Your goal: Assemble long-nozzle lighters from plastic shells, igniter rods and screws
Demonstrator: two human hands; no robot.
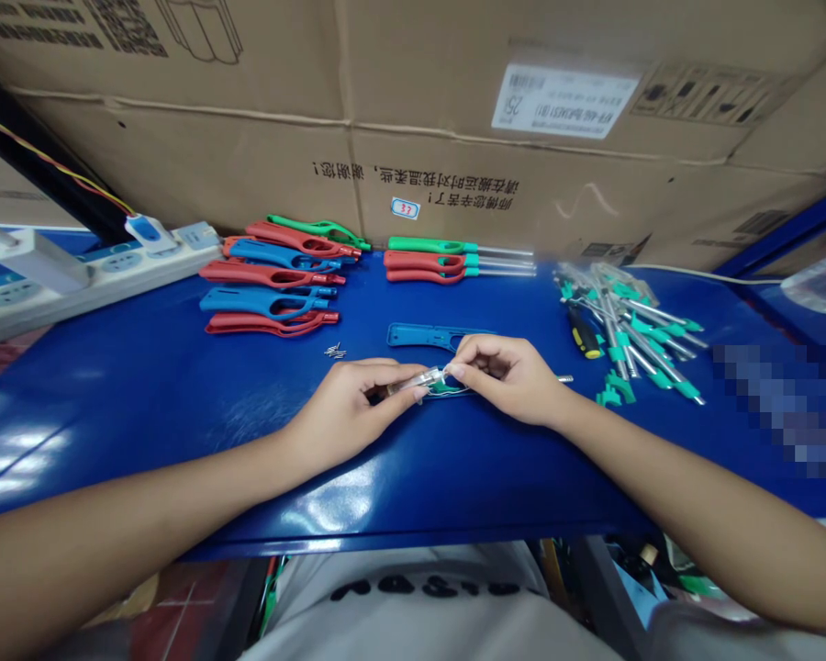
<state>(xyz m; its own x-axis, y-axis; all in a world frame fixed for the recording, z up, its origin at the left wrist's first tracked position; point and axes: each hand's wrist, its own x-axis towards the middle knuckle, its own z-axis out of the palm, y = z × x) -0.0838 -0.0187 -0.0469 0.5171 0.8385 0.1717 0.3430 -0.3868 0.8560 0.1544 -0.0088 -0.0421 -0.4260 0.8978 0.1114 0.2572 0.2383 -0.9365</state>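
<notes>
Between thumb and fingers, my left hand (358, 401) grips a clear lighter fuel tank (423, 378) that points to the right. My right hand (513, 378) pinches at the tank's right end, where a thin pale wire shows; what exactly its fingertips hold is too small to make out. Under my hands lies a green part with a metal tube (565, 378) sticking out past my right hand. Just beyond my hands rests a blue lighter handle shell (419, 336), partly covered by my right hand. A small heap of screws (334, 351) lies beyond my left hand.
Red, blue and green lighter handles (268, 274) lie in a stack at back left. Lighters with metal tubes (502, 266) sit at back centre. On the right are several tube assemblies (633, 330) and a screwdriver (584, 332). A power strip (110, 268) and cardboard box (427, 92) border the table.
</notes>
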